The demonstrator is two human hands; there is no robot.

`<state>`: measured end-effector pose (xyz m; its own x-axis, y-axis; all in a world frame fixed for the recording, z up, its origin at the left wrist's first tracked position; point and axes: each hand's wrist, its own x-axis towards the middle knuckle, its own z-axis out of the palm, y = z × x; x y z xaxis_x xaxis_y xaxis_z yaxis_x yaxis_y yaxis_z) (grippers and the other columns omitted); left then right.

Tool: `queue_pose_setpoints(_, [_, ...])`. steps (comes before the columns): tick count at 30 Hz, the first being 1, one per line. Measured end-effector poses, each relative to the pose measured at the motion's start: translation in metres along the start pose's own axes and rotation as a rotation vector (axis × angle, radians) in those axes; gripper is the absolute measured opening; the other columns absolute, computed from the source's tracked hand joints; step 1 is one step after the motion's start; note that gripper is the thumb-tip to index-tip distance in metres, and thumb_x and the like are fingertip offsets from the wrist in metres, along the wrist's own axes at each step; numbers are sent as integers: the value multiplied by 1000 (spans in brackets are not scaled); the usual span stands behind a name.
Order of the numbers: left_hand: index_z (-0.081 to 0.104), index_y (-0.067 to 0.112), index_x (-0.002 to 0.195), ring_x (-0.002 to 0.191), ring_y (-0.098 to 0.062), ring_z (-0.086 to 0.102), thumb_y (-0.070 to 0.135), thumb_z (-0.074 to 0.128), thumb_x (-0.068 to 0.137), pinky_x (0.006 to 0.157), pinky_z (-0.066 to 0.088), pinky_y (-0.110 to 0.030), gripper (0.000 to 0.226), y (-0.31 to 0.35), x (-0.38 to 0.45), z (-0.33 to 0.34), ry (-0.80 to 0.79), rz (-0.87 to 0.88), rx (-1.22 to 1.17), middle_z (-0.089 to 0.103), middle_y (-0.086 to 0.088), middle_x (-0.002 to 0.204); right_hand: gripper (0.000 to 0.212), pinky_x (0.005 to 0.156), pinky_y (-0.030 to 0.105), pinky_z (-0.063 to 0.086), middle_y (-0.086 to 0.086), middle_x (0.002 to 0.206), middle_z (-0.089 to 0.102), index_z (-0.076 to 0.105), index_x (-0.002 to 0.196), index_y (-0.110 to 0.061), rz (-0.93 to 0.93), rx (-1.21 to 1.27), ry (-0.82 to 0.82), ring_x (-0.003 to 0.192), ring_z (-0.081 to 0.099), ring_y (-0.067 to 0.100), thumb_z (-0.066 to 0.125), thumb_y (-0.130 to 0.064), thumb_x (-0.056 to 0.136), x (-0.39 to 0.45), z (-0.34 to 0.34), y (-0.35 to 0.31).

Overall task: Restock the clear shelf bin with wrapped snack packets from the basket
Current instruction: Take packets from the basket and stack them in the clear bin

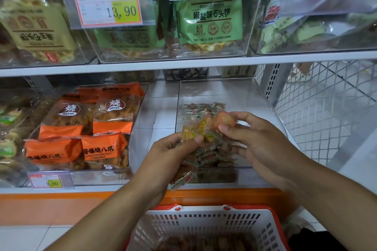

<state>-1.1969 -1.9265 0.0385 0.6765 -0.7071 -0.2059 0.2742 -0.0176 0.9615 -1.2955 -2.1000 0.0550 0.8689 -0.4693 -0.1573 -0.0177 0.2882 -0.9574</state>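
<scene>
Left hand (163,156): grip curled round a bunch of wrapped snack packets (195,130), thumb on top; more packets hang below the palm.
Right hand (259,142): grip pinching one orange packet (223,120) at the top of the bunch, between thumb and fingers.
Clear shelf bin (228,89): on the lower shelf, directly behind both hands; a shallow layer of like packets at its bottom.
Basket (206,224): white with red rim, below the hands; brown packets inside.
Neighbouring bin, left: orange snack bags (102,146).
Price tag (107,4): on upper bin, reads 13.90.
</scene>
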Motion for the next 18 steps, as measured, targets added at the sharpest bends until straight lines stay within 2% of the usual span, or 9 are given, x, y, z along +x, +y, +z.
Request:
queue_pose_setpoints(3, [78,17,99,79,-21,77,40,77,83,54,54,-21,29,0,0,2,-6,24,-22,78,-16,101,50,68,25,59,17,107,76,63,114,-1,57,180,21,91,76,25,79,-11,68,-2,4,1])
queue_pose_setpoints(6, [77,16,111,94,-28,76,41,76,84,65,58,-24,37,0,0,3,0,45,-39,77,-16,109,49,72,29,61,20,108,75,63,115,6,122,299,-2,96,76,27,78,-8,70,-7,9,6])
queue_pose_setpoints(9, [75,15,115,105,-32,74,43,75,86,79,60,-31,40,-1,2,3,-6,67,-40,76,-15,113,41,74,33,62,18,105,76,68,113,4,150,303,-6,96,76,26,77,-12,75,-10,12,11])
queue_pose_setpoints(12, [74,18,117,107,-31,73,49,80,83,85,59,-37,47,-2,2,2,-9,86,-3,76,-13,115,32,71,34,62,18,102,77,68,115,0,172,312,-8,93,77,28,73,-13,86,-12,14,12])
queue_pose_setpoints(14, [75,19,116,104,-29,75,44,80,84,82,60,-34,41,-2,2,2,-9,94,7,77,-12,113,33,71,34,62,17,100,77,67,117,-1,184,301,-17,91,77,28,73,-14,87,-13,16,13])
queue_pose_setpoints(15, [77,18,112,97,-26,76,40,79,87,75,61,-29,34,-2,1,3,-4,93,-12,78,-12,107,35,71,35,62,16,98,78,66,117,-2,186,286,-22,89,77,27,74,-15,85,-14,16,13])
queue_pose_setpoints(18, [79,14,95,63,-13,72,34,74,86,51,52,-17,22,2,0,4,4,67,-81,77,-7,81,40,75,38,63,15,99,77,65,115,-5,171,203,-54,90,77,28,77,-21,80,-16,16,11])
